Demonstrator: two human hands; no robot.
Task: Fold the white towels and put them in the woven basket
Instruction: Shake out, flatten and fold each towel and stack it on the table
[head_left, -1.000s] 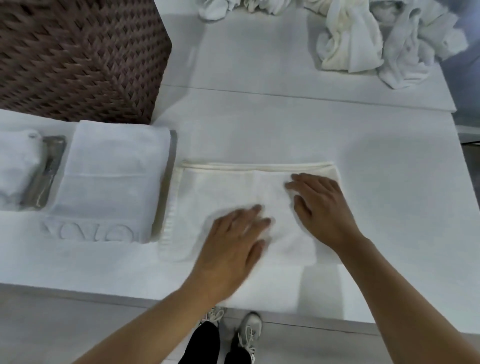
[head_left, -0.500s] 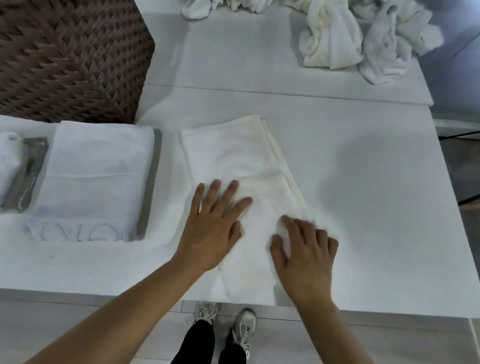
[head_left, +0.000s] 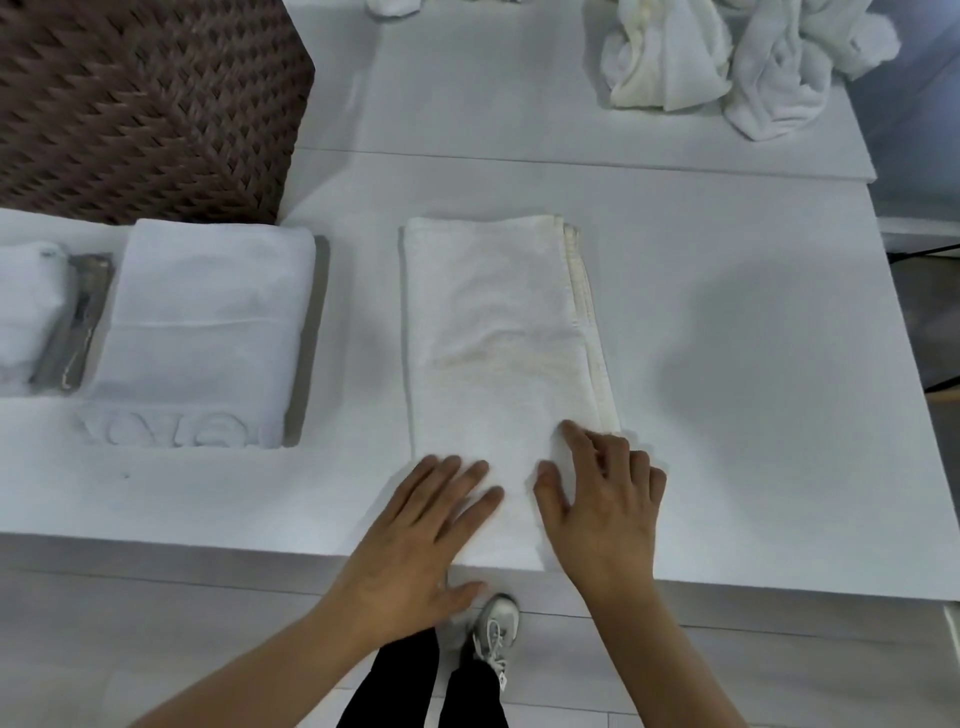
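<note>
A white towel (head_left: 498, 332) lies folded into a long strip on the white table (head_left: 727, 338), its hemmed edges stacked along the right side. Both hands rest flat on its near end: the left hand (head_left: 415, 540) with fingers spread on the near left corner, the right hand (head_left: 602, 509) on the near right. To the left sits a folded towel (head_left: 208, 327) beside a smaller one (head_left: 26, 306). The woven basket (head_left: 140, 104) stands behind them. Crumpled towels (head_left: 737, 57) are heaped at the far right.
</note>
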